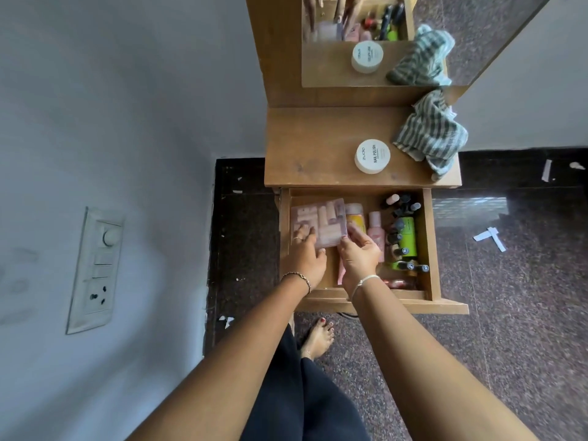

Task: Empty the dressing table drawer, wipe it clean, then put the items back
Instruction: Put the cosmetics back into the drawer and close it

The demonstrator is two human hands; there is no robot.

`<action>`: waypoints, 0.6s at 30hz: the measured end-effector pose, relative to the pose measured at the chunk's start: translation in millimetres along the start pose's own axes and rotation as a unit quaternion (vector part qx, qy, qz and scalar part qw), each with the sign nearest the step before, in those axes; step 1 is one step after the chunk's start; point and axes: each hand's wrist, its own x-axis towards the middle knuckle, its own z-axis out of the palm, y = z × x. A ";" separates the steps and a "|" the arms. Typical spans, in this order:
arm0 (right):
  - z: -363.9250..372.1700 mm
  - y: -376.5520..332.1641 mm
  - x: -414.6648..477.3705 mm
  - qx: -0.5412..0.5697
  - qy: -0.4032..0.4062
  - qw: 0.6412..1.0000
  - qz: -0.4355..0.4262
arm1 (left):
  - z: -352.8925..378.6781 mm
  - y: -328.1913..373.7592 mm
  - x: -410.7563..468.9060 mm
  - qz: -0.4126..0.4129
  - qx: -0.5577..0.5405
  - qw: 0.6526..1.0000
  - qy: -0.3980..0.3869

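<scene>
My drawer (428, 237) stands pulled out below the tabletop (318, 148), and it is nearly full, so I judge that I am either at the very start of emptying it or close to the end of putting things back; I cannot tell which from here. The striped cloth (429, 135) lies bunched at the right rear of the tabletop, and the white nail polish remover tub (372, 155) sits just beside it, the only 1 of the toiletries outside the drawer. If the wipe is done, that tub is what is left to go in.

Both my hands are in the left part of the drawer. My left hand (304, 254) rests its fingers on the near left edge of the clear nail box (318, 222), and my right hand (358, 254) pinches its near right corner between thumb and fingers, so the 2 together hold the box low over the drawer floor or on it; I cannot tell if it touches.

To the right of the box lies an orange-and-yellow tube (355, 218), then a pink bottle (375, 226). Further right is a green bottle (405, 240) with a row of dark-capped nail polish bottles (402, 205) lying along and over it against the right wall. A reddish thing at the near right corner is too blurred to name.
</scene>
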 end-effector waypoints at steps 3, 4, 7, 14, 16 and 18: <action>6.4 2.5 0.3 0.019 0.010 1.000 0.004 | -0.2 0.2 3.3 0.016 0.023 1.000 -0.002; 7.7 2.6 0.5 0.017 0.014 1.000 0.001 | -0.5 1.1 4.0 0.024 0.032 0.999 -0.003; 9.8 0.1 -0.2 -0.013 0.022 0.999 -0.019 | -1.3 4.4 4.7 0.040 0.047 0.998 -0.017; 4.7 -2.5 -1.7 -0.258 0.054 0.959 -0.103 | 6.8 1.6 3.7 0.055 0.059 0.996 -0.029; 3.9 -3.4 -2.5 -0.318 0.062 0.939 -0.114 | 8.6 0.9 1.7 0.055 0.051 0.997 -0.031; 3.3 -5.0 -3.1 -0.364 0.056 0.922 -0.122 | 9.8 0.9 1.4 0.049 0.057 0.996 -0.038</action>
